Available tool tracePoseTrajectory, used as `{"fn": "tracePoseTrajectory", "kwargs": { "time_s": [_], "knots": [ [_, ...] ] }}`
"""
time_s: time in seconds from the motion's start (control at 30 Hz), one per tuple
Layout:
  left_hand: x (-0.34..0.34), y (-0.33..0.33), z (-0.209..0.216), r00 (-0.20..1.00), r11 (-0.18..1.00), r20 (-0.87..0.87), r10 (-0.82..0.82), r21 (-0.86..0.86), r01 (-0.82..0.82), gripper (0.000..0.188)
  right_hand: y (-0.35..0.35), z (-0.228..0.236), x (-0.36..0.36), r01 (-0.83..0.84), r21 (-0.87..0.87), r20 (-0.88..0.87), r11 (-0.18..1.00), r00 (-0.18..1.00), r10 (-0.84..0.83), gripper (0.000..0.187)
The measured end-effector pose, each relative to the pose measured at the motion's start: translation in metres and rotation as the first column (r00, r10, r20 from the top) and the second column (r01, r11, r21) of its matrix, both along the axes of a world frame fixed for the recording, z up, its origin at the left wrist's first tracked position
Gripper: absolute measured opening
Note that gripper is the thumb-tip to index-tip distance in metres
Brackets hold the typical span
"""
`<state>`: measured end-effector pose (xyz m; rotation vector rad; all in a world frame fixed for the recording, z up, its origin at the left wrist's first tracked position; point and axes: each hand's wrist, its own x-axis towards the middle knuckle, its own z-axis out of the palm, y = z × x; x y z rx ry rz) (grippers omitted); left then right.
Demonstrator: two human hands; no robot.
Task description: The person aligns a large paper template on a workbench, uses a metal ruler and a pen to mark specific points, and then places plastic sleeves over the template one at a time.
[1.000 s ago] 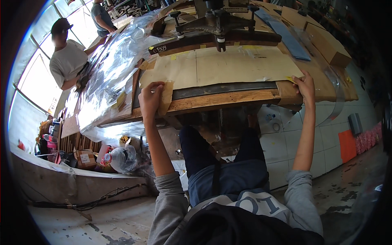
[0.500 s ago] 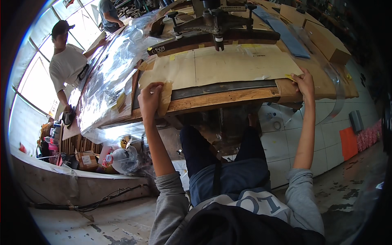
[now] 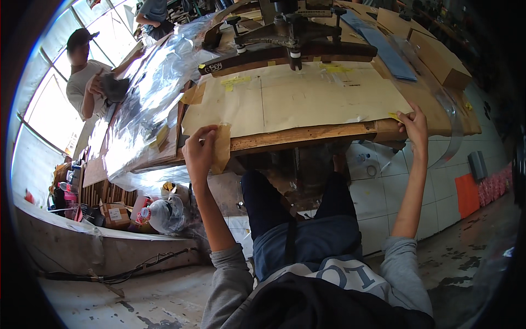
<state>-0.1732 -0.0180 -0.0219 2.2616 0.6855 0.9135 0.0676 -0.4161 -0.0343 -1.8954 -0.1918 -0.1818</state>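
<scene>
A long cream sheet of paper or card (image 3: 307, 98) lies across the worktable, with a dark line running over it and bits of yellow tape on it. My left hand (image 3: 200, 151) is closed in a pinch at its near left corner, where a flap of brown tape (image 3: 222, 148) hangs down. At the near right corner my right hand (image 3: 415, 129) pinches the sheet beside a small piece of yellow tape (image 3: 394, 116). Along the sheet's near edge shows the wooden edge (image 3: 307, 133) of the table. Over the far side stands a dark metal clamp frame (image 3: 290, 35) with a curved bar.
Crumpled clear plastic film (image 3: 156, 88) covers the table's left part, where a co-worker (image 3: 82, 82) holds a dark object (image 3: 114, 88). Another person (image 3: 153, 19) stands farther back. A blue strip (image 3: 378, 44) and a cardboard box (image 3: 438, 57) lie at the right. Bottles and boxes (image 3: 115, 214) crowd below left.
Both hands and the sheet have come slightly nearer to me, and the sheet now covers the dark strip along the table edge. The co-worker at left has lifted the dark object.
</scene>
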Motion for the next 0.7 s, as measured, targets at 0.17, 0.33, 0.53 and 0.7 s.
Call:
{"fn": "tracePoseTrajectory", "kwargs": {
  "time_s": [0.17, 0.33, 0.53, 0.7],
  "knots": [
    [-0.0040, -0.0028, -0.0002, 1.000, 1.000, 0.001, 0.016, 0.007, -0.016, 0.020, 0.0020, 0.0040, -0.0085, 0.000, 0.009, -0.008, 1.000, 1.000, 0.000, 0.054],
    [-0.0028, -0.0047, 0.0010, 0.999, 0.999, -0.015, 0.039, -0.013, -0.039, 0.020, 0.0012, 0.0031, -0.0092, 0.005, 0.025, -0.009, 1.000, 1.000, -0.005, 0.055],
    [-0.0026, -0.0040, -0.0013, 0.999, 0.999, -0.008, 0.039, -0.023, -0.039, 0.020, 0.0007, 0.0016, -0.0087, 0.002, 0.042, -0.019, 0.999, 1.000, -0.001, 0.055],
    [-0.0011, -0.0038, 0.0004, 0.999, 0.999, -0.014, 0.037, -0.022, -0.038, 0.020, 0.0002, 0.0013, -0.0076, 0.014, 0.009, -0.024, 1.000, 1.000, -0.014, 0.055]
  ]
}}
